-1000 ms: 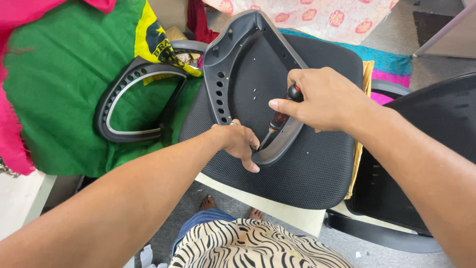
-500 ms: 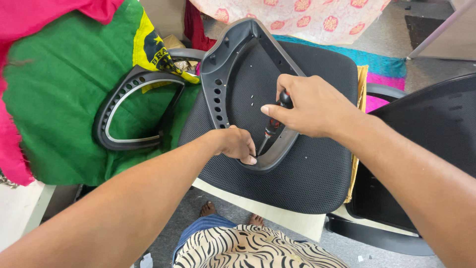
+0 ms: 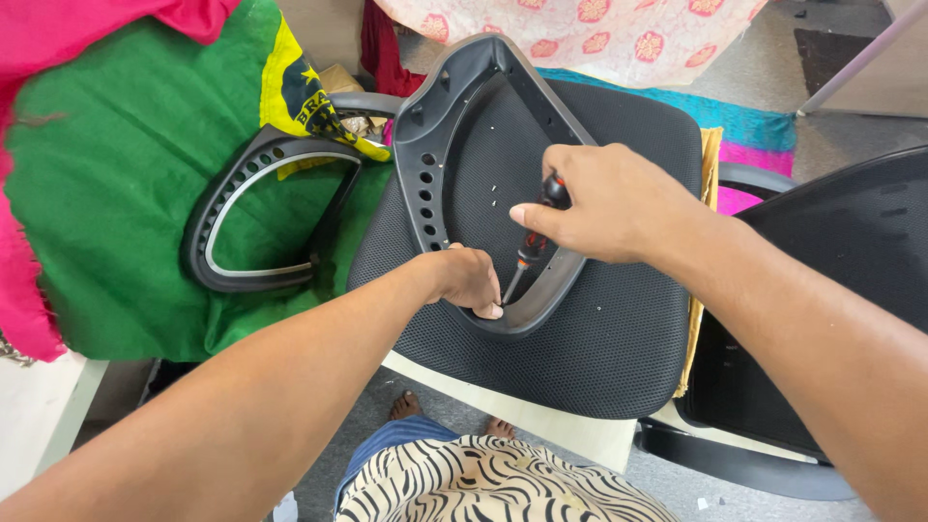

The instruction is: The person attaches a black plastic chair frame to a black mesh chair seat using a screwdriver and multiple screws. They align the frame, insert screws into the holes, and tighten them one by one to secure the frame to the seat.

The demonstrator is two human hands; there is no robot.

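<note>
Right hand closed around the black-and-red handle of a screwdriver, shaft slanted down and to the left, tip set at the inner lower edge of a grey plastic armrest frame; left hand curled shut on that same lower edge, fingertips just beside the screwdriver tip, steadying the frame; frame lying flat on a black mesh seat cushion, narrow end pointing away, row of round holes along its left side; cushion resting on a pale table, front edge just showing beneath it; second armrest frame, black with a light inner rim, lying to the left on a green cloth, well apart from both hands; pink cloth along the far left; flowered cloth at the top; black mesh chair back at the right, beside the cushion; zebra-striped garment and bare feet at the bottom.
</note>
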